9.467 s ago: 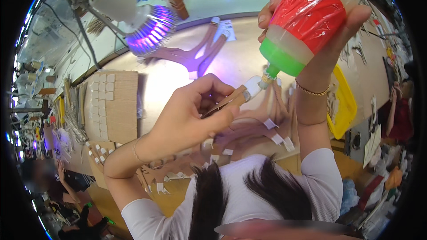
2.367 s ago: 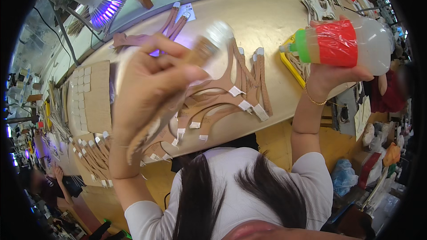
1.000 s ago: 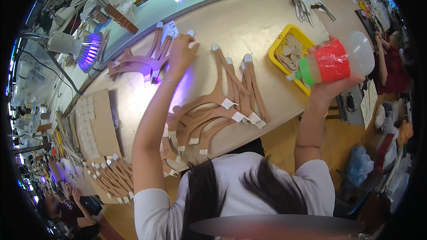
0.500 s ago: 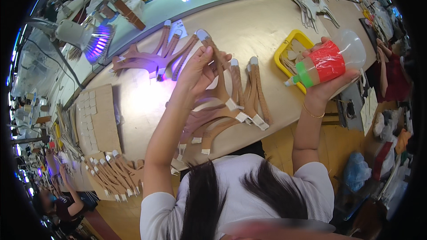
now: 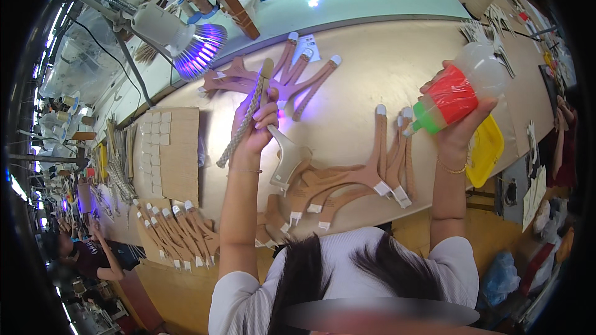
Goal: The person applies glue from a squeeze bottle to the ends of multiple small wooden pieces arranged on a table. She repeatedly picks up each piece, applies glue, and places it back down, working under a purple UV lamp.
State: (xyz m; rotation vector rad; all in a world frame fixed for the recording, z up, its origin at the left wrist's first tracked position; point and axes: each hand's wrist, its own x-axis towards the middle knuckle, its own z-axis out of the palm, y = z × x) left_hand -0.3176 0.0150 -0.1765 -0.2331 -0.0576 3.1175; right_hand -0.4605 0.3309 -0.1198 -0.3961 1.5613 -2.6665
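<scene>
My left hand (image 5: pixel 254 127) is closed around a Y-shaped strap piece, which shows a pale lower part (image 5: pixel 285 158) and a grey braided cord leg (image 5: pixel 239 136); a tan tip (image 5: pixel 267 68) rises above the fingers. Held in my right hand (image 5: pixel 458 127) is a clear squeeze bottle (image 5: pixel 451 94) with a red wrapped band and a green cap, its nozzle tilted down to the left. Below and between the hands lie overlapping brown Y-shaped straps (image 5: pixel 347 177) with white ends. Beyond my left hand, more brown straps (image 5: pixel 285 90) lie spread out.
A lit lamp (image 5: pixel 198 49) hangs at the upper left. Cardboard with pale squares (image 5: pixel 155 142) lies left, above a row of brown straps (image 5: pixel 177 232). A yellow tray (image 5: pixel 487 152) sits beside my right forearm. Another person (image 5: pixel 93 254) is at far left.
The view has shifted, moving the table rightward in the picture. My left hand gripped a brown strap near its white tip before; now its strap shows a pale face and grey braid.
</scene>
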